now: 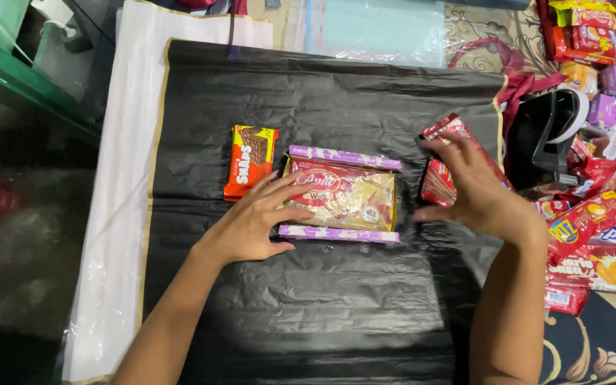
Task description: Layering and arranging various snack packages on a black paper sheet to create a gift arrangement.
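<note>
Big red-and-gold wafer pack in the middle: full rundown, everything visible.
The wafer pack is a flat, glossy rectangular wrapper, red at the left fading to gold at the right, lying face up on the black plastic sheet. Two slim purple packs flank its top and bottom edges. The left hand rests fingers on its left end.

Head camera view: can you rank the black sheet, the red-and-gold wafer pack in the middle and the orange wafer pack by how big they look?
1. black sheet, by far the largest
2. red-and-gold wafer pack
3. orange wafer pack, smallest
</note>
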